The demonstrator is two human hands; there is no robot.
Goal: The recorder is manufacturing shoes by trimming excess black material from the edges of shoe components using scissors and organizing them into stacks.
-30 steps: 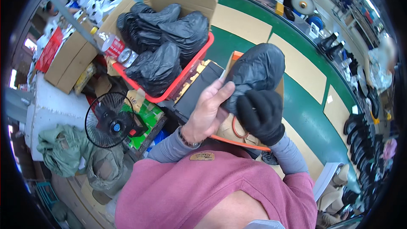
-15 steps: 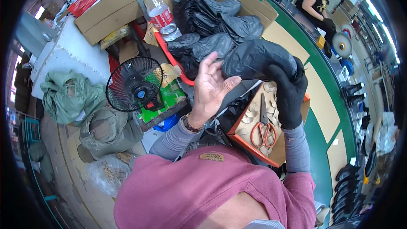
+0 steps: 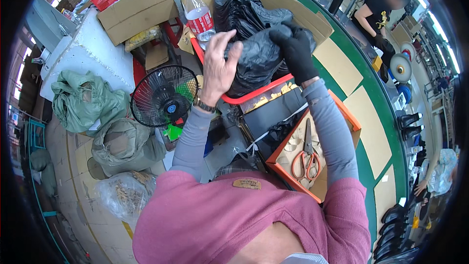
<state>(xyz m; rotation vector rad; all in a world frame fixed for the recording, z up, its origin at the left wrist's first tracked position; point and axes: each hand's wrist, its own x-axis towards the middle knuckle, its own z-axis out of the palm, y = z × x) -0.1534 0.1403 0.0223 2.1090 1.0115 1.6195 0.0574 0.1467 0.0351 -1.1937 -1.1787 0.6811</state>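
A black plastic-wrapped bundle (image 3: 256, 51), rounded and shoe-like, lies on the heap of similar black bundles (image 3: 239, 12) over the red crate (image 3: 237, 99). My right hand (image 3: 296, 54), in a black glove, grips its far right end. Bare and with a band at the wrist, my left hand (image 3: 220, 66) is open beside the bundle's left end, thumb apart from the fingers; whether it touches the plastic I cannot tell. A bottle (image 3: 198, 14) with a yellow cap and red label stands just beyond my left hand.
Orange-handled scissors (image 3: 307, 159) lie on tan scraps in an orange box (image 3: 344, 110) below my right forearm. A black fan (image 3: 165, 98) and green sacks (image 3: 88, 100) stand left. A cardboard box (image 3: 312, 17) rises behind the heap. A person (image 3: 378, 14) works at far right.
My right hand has carried the bundle away from me and down onto the heap. My left hand has shifted slightly left and forward, still open. The view has tilted slightly.
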